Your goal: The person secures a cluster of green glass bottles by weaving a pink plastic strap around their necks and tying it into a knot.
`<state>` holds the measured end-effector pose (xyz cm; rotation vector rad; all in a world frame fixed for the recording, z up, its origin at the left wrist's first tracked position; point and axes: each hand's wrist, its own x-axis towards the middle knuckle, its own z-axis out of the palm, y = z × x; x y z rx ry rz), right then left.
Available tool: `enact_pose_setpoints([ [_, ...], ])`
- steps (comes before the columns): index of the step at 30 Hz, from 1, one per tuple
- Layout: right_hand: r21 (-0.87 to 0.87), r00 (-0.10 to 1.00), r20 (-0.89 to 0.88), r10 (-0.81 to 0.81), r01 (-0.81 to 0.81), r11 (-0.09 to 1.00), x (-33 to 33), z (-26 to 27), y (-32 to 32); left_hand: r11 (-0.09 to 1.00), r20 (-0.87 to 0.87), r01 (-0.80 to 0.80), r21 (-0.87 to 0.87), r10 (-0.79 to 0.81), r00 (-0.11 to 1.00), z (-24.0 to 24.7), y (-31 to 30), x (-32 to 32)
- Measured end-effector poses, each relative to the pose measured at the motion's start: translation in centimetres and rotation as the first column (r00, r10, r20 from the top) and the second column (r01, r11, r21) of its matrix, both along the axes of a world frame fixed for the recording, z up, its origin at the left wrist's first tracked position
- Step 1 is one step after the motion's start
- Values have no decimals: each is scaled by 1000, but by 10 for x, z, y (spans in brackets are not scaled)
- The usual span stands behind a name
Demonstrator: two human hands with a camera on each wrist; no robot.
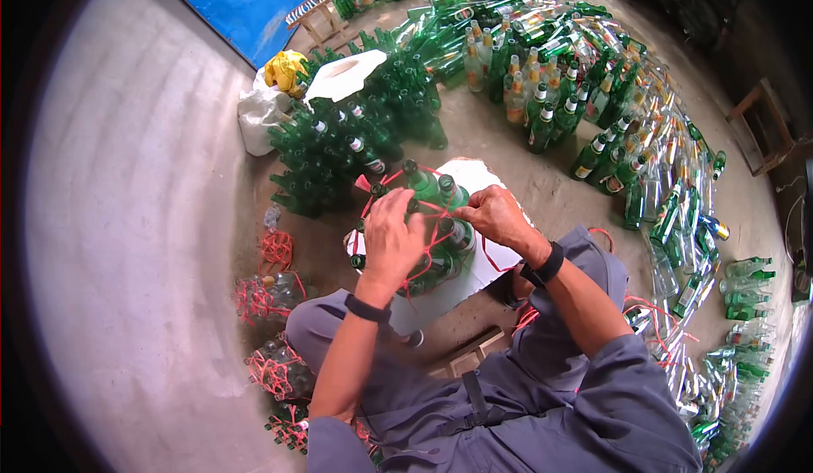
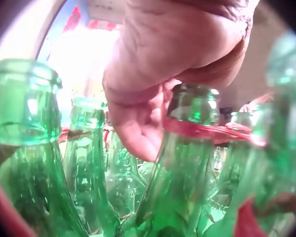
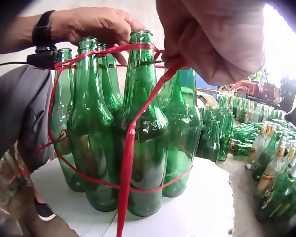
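Note:
A cluster of green glass bottles (image 3: 145,133) stands upright on a white board (image 3: 207,197), ringed by red plastic twine (image 3: 129,153) around the necks and lower bodies. My right hand (image 1: 500,216) grips a twine strand close beside a bottle neck; in the right wrist view the strand runs down from the curled fingers. Over the bottle tops on the other side lies my left hand (image 1: 392,237). Its bent fingers (image 2: 133,121) reach down beside a twine-wrapped neck (image 2: 190,116) in the left wrist view. I cannot tell whether they hold anything.
Dense standing green bottles (image 1: 326,147) fill the floor ahead left, a white piece (image 1: 345,77) on top. A large heap of bottles (image 1: 542,33) curves round to the right. Twine-tied bundles (image 1: 275,295) lie by the left wall. A small wooden stool (image 1: 758,126) stands far right.

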<state>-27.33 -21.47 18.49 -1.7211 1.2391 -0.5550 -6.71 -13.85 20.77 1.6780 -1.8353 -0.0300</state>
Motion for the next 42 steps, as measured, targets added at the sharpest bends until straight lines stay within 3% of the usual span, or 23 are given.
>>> enact_pose_setpoints([
  [4, -39, 1000, -5, -5, 4, 999, 2, -7, -1, 992, 163, 44, 120, -63, 985, 18, 21, -37],
  [7, -56, 1000, -12, 1, -2, 998, 2, -3, 1, 997, 298, 16, 70, -36, 954, 0, 15, -41],
  [11, -142, 997, 41, 60, -54, 988, -6, -18, 0, 997, 282, 16, 81, -38, 959, -7, 18, -37],
  [17, -224, 996, 11, 93, -88, 971, -17, 2, -5, 994, 288, 6, 108, -37, 957, -3, 21, -38],
  [19, -354, 992, 7, 127, -116, 928, -18, 6, -1, 994, 288, 10, 112, -42, 957, -1, 21, -38],
  [23, -410, 992, -40, 122, -128, 903, -18, 10, 0, 990, 255, 21, 137, -55, 965, 1, 21, -35],
  [25, -599, 984, -92, 152, -177, 781, -16, 9, -5, 997, 271, 31, 77, -51, 961, -1, 21, -35],
  [28, -678, 967, -158, 198, -252, 691, -16, 21, -9, 996, 270, 17, 82, -38, 962, -1, 19, -35],
  [32, -629, 956, -216, 198, -292, 720, -22, 14, -2, 991, 237, 0, 132, -31, 971, 3, 21, -35],
  [37, -525, 974, -123, 192, -228, 820, -30, 13, 1, 987, 209, 8, 159, -41, 977, 4, 21, -36],
  [42, -619, 972, -126, 198, -233, 750, -26, 19, -10, 991, 219, -8, 134, -22, 975, 0, 20, -35],
])
